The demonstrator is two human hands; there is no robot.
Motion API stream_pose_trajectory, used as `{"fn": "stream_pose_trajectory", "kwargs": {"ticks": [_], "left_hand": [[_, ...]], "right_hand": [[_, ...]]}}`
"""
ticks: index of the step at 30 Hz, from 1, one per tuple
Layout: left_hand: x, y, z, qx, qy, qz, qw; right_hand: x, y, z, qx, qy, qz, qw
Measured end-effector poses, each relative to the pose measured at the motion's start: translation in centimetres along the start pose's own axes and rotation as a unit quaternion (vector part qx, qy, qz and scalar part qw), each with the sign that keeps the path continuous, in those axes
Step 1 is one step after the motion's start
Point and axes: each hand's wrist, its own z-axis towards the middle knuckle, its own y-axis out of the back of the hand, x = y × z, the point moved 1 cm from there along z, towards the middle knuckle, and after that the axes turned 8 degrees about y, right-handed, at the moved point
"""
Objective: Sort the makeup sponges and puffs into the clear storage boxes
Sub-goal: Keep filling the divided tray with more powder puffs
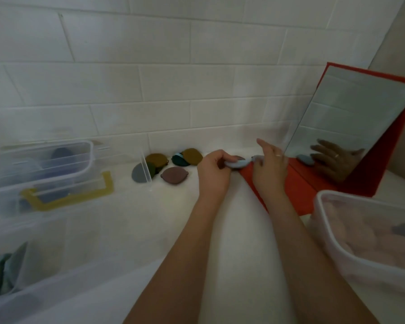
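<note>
Blue puff [235, 163] half hidden, pinched by left hand [214, 170]; right hand [268, 169] fingers unclear.

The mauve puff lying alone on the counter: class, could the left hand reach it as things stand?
Probably yes. The mauve puff lies flat on bare counter just to the left of the left hand, with nothing between them. But that hand's fingers are curled round a light blue puff, so it would need to release it first.

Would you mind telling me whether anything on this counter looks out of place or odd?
One thing: a clear divider stands loose on the counter, outside any box, among the scattered puffs; a grey puff lies against it. Both hands grip pale blue puffs. Nothing looks spilled or damaged.
</note>
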Motion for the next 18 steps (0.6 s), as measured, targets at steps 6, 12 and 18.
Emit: {"fn": "stream_pose_trajectory", "kwargs": {"ticks": [6, 12, 18], "left_hand": [[0.1, -0.2, 0.0, -0.004, 0.016, -0.022, 1.000], [0.4, -0.2, 0.5, -0.010, 0.051, -0.081, 0.995], [0.4, 0.2, 0.5, -0.028, 0.067, -0.101, 0.992]], "right_hand": [[-0.8, -0.7, -0.2, 0.103, -0.041, -0.119, 0.987], [-1.0, -0.1, -0.2, -0.066, -0.041, 0.070, 0.995], [0.8, 0.5, 0.1, -0.104, -0.144, 0.476, 0.861]]}}
